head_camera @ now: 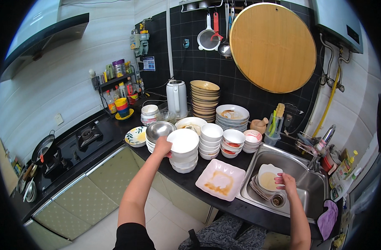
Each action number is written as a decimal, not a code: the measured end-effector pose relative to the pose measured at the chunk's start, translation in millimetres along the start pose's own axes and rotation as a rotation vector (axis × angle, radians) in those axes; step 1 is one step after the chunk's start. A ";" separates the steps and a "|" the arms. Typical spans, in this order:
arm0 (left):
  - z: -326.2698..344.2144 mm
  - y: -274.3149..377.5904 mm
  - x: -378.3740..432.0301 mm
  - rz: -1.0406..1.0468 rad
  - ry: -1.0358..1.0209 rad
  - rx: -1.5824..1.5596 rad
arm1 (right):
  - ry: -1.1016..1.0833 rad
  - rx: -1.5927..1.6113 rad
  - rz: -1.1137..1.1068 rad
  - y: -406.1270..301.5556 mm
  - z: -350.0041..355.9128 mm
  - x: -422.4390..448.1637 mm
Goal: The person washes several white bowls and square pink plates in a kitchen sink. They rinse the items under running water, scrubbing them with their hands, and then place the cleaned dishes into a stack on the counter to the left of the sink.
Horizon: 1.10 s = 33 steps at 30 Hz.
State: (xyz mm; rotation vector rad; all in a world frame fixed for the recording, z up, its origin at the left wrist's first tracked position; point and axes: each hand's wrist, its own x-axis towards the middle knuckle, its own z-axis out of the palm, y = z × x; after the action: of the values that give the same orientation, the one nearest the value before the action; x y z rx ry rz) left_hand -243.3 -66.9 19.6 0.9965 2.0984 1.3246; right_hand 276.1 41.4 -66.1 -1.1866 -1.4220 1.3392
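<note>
My left hand (163, 147) is at the left rim of the top bowl in a stack of white bowls (184, 140); its fingers are partly hidden, so a grip cannot be told. My right hand (285, 182) reaches over the stainless steel sink (312, 190), its fingers spread at the right edge of a scalloped white dish (268, 175). That dish lies on several stacked plates beside the drain. A pink square plate (221, 179) with brown sauce stains rests on the counter between my hands. A steel bowl (160, 131) sits just behind my left hand.
Behind stand stacks of white bowls (211, 132), stained plates (232, 114) and tan bowls (204, 87), beside a white electric kettle (177, 98). The faucet (326, 137) rises at the sink's back right. A purple cloth (328, 218) hangs near its front right corner. A gas stove (81, 147) is at left.
</note>
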 end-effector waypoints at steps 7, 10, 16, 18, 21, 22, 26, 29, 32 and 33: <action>9.1 -10.2 16.4 -0.079 0.020 0.185 | 0.016 -0.014 0.020 8.2 -9.2 -5.4; 12.5 -4.5 19.0 -0.112 -0.015 0.239 | 0.023 0.009 0.027 12.2 -13.0 -5.7; 11.1 0.0 11.0 -0.112 -0.032 0.321 | 0.033 0.051 0.061 13.0 -10.5 -6.3; 10.7 -1.6 13.6 -0.138 -0.047 0.340 | 0.030 0.049 0.066 15.6 -12.8 -5.2; 7.8 -8.2 16.6 -0.130 -0.109 0.470 | 0.034 0.050 0.076 19.1 -15.4 -6.0; 6.1 -11.3 18.2 -0.121 -0.117 0.547 | 0.036 0.062 0.081 20.1 -15.7 -6.3; 7.4 -17.7 14.0 0.055 0.003 0.758 | 0.033 0.085 0.106 29.7 -22.0 -3.6; 12.1 -27.9 11.3 0.256 0.175 0.953 | 0.044 0.073 0.131 35.5 -27.9 -4.3; 19.4 -0.6 -15.0 0.240 0.280 0.979 | 0.067 0.057 0.156 42.3 -38.5 -6.2; 22.4 5.4 -20.0 0.294 0.310 0.942 | 0.077 0.049 0.164 43.9 -42.8 -7.0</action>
State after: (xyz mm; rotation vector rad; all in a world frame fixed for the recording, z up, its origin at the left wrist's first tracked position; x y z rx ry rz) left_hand -213.1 -68.3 15.0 1.5760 2.9924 0.5598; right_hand 323.2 42.9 -105.9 -1.3314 -1.2529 1.4163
